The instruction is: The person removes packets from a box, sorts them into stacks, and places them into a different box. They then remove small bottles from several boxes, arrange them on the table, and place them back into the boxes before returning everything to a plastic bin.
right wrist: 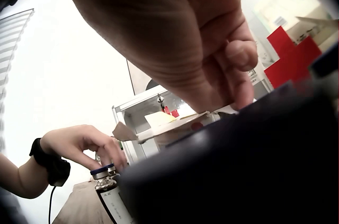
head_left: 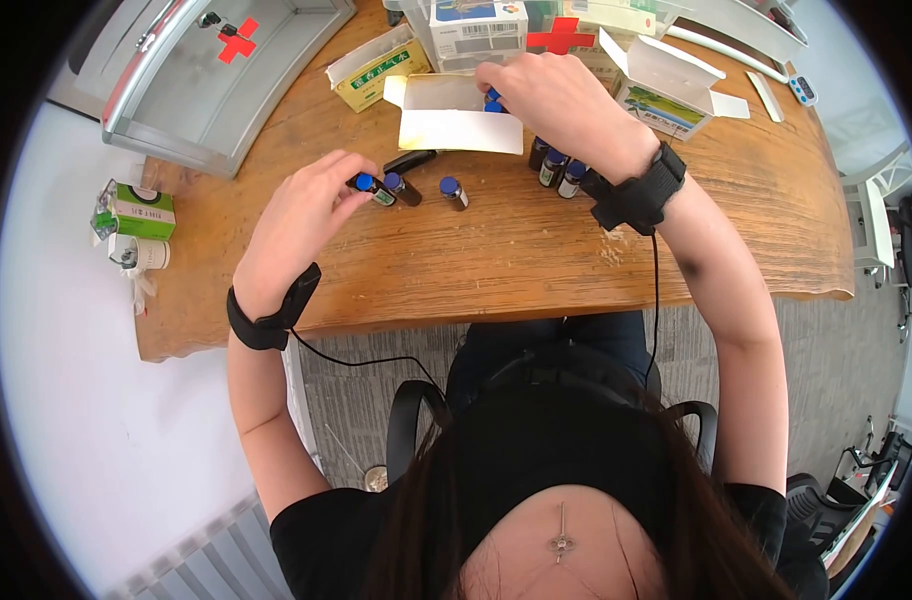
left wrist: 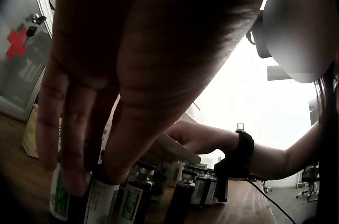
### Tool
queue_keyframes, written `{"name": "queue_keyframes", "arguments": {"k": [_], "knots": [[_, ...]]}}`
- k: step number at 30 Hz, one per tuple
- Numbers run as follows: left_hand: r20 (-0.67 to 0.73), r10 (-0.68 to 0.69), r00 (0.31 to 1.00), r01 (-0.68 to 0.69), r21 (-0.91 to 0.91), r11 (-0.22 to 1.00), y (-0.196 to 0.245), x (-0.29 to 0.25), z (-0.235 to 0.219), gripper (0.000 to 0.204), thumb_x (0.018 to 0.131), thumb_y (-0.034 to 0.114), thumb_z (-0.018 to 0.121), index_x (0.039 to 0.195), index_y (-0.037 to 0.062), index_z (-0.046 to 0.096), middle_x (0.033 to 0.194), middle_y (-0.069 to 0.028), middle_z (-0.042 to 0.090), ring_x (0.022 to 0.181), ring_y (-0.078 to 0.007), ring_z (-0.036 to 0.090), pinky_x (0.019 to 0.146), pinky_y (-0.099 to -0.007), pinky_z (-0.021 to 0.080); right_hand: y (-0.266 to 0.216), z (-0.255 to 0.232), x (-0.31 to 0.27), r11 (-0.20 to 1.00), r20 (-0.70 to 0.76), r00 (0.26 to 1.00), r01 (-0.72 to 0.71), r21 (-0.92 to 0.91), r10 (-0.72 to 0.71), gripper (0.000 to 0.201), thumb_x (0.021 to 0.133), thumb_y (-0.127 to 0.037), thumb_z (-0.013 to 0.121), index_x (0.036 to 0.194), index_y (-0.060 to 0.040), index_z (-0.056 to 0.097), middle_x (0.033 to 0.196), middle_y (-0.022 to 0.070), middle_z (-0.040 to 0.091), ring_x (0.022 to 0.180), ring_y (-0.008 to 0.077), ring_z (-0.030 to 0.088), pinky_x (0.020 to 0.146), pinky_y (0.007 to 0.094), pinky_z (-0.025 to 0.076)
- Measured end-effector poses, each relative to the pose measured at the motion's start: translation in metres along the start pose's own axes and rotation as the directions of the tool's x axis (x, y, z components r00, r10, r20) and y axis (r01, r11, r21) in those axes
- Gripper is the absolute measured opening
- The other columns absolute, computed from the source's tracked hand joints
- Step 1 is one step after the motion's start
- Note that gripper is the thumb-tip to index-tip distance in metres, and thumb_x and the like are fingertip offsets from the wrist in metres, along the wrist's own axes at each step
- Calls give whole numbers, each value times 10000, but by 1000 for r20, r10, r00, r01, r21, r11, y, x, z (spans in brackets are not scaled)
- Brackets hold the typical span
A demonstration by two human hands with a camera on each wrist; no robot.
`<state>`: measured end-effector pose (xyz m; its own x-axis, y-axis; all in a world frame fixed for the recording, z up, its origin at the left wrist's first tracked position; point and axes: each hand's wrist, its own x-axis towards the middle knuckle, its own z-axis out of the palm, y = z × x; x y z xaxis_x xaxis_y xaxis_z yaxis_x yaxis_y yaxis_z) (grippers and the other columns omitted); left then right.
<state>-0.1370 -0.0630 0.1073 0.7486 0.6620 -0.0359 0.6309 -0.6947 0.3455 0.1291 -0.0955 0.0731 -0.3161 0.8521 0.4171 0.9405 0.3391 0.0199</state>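
I see the left hand [head_left: 306, 205] pinch a blue-capped vial [head_left: 382, 196] at its three o'clock. The right hand [head_left: 568, 102] reaches over the open carton [head_left: 461, 130], at its nine o'clock; I cannot tell whether it grips the blue caps [head_left: 493, 107] below.

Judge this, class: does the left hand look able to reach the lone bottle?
Probably not directly: the left hand pinches one bottle, and another bottle stands between it and the lone bottle.

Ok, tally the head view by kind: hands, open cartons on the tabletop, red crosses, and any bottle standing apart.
Hands: 2 (left hand, right hand)
Open cartons: 3 (left carton, middle carton, right carton)
Red crosses: 2
Lone bottle: 1
Total: 8
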Motion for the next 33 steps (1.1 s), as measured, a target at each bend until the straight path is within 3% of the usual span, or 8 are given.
{"name": "queue_keyframes", "arguments": {"k": [16, 19, 21, 22, 23, 24, 28, 33], "knots": [[-38, 27, 999, -27, -10, 1000, -2, 1, 4, 211, 810, 64, 630, 1014, 55, 575, 954, -99, 598, 771, -291, 613, 670, -370, 478, 6, 7, 3, 999, -94, 995, 26, 27, -23, 140, 840, -122, 602, 940, -43, 545, 813, 99, 639, 753, 286, 627, 624, 379, 502], [-87, -4, 996, -6, -110, 994, 11, -4, 2, 199, 811, 67, 628, 1006, 58, 586, 953, -82, 605, 770, -279, 612, 665, -364, 482, 6, 4, 2, 999, -83, 996, 27, 43, -23, 146, 836, -130, 606, 941, -48, 546, 812, 95, 639, 731, 290, 629, 613, 372, 503], [-495, 160, 854, 50, 384, 922, 53, -12, -5, 206, 833, 34, 601, 1036, 65, 597, 1052, -82, 610, 824, -243, 646, 685, -331, 518, 12, 9, 1, 999, -92, 995, 30, 24, -28, 144, 837, -131, 607, 943, -54, 550, 810, 93, 639, 720, 288, 630, 606, 369, 504], [-432, 434, 791, -212, 471, 856, 54, -21, 8, 164, 792, 97, 645, 953, 87, 610, 966, -70, 604, 761, -227, 604, 631, -353, 480, 17, 10, -2, 999, -102, 994, 34, 6, -33, 142, 837, -133, 608, 945, -59, 553, 808, 91, 638, 710, 286, 630, 600, 366, 505], [51, 484, 873, -487, 127, 864, 83, -31, 18, 203, 774, 115, 630, 975, 89, 619, 1039, -87, 616, 880, -247, 617, 694, -341, 506, 17, 10, -9, 1000, -77, 997, 7, -3, -7, 142, 837, -133, 608, 945, -59, 553, 808, 91, 638, 710, 286, 630, 600, 366, 505], [-57, 764, 643, -743, 198, 640, 100, -30, 58, 224, 753, 141, 617, 970, 87, 625, 1026, -67, 608, 872, -212, 605, 729, -316, 492, 19, 8, -14, 999, -139, 989, 46, 20, -43, 105, 824, -100, 593, 912, -49, 567, 767, 88, 637, 702, 258, 645, 575, 345, 508], [-131, 812, 569, -807, 98, 582, 152, 4, 123, 323, 792, 138, 555, 1100, 60, 613, 1096, -48, 588, 1000, -195, 567, 829, -298, 460, 30, 4, -14, 995, -220, 970, 104, 1, -101, 55, 804, -78, 584, 848, -45, 585, 720, 87, 631, 668, 234, 657, 540, 329, 506], [-79, 862, 501, -835, 216, 506, 189, 31, 146, 364, 808, 149, 536, 1149, 42, 601, 1188, -69, 560, 1103, -214, 523, 881, -311, 434, 30, 13, -7, 991, -192, 977, 106, 79, -90, 157, 829, -175, 638, 935, -68, 594, 795, 64, 639, 695, 239, 635, 584, 339, 502]]}}
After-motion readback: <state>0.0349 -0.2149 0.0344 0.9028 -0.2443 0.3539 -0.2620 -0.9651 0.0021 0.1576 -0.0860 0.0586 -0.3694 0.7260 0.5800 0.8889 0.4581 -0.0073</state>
